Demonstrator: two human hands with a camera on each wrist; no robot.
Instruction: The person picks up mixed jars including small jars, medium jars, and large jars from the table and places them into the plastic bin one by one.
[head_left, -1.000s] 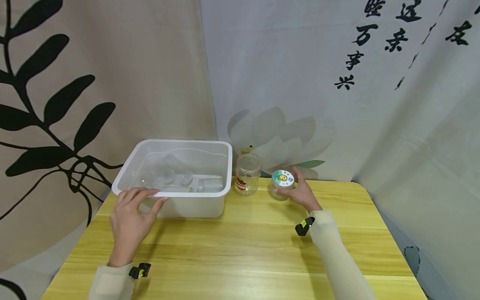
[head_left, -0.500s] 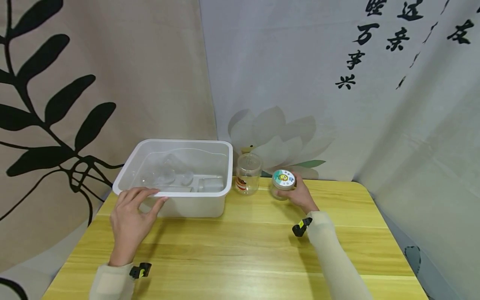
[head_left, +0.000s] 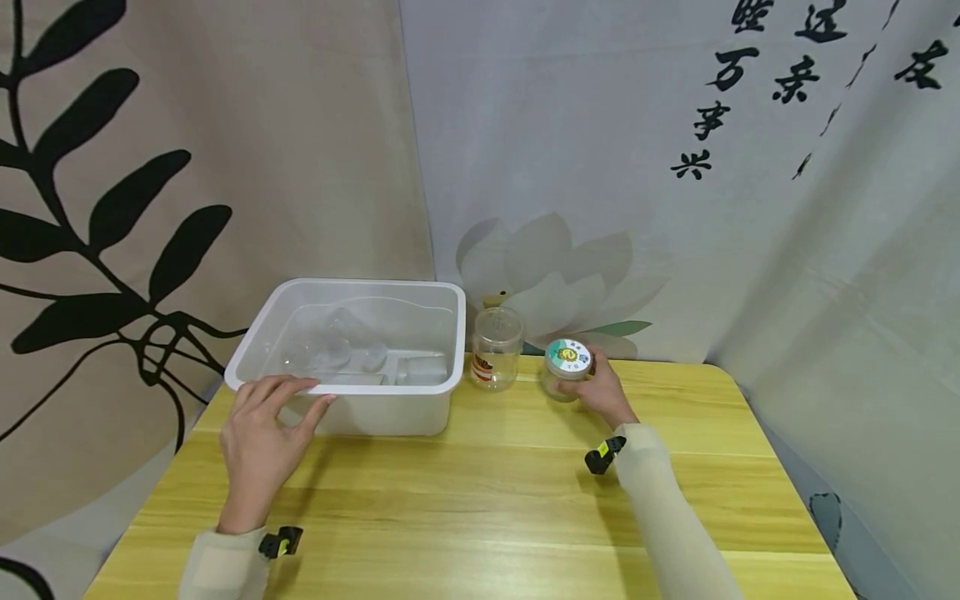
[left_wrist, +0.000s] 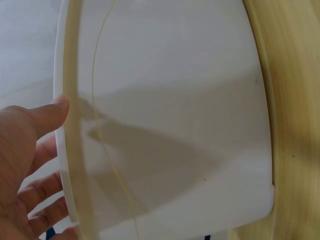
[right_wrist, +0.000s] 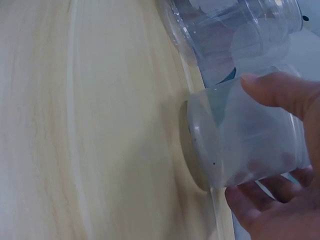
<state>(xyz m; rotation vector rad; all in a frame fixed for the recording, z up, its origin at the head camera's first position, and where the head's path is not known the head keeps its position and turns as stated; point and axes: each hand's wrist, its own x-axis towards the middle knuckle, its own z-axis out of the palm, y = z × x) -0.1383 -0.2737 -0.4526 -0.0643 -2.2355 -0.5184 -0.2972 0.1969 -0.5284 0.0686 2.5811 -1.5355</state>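
My left hand (head_left: 258,437) grips the near rim of a white plastic tub (head_left: 390,415). In the left wrist view, the thumb lies on the outer side of the rim and the fingers reach over it. My right hand (head_left: 603,393) holds a small clear jar (head_left: 567,357) whose round lid carries a white and teal label. Seen from the right wrist, the thumb presses one side of the jar (right_wrist: 225,135) and the fingers curl against the other. The jar stands upright near the table's back edge, its base right at the tabletop.
A taller clear jar (head_left: 497,346) with a red label stands between the tub and the small jar. Several clear plastic containers (head_left: 330,350) lie inside the tub. Behind the wooden table (head_left: 450,517) hangs a printed curtain (head_left: 570,167).
My right hand has shifted slightly left and its fingers sit closer around the small jar. The left hand and the tub have stayed put.
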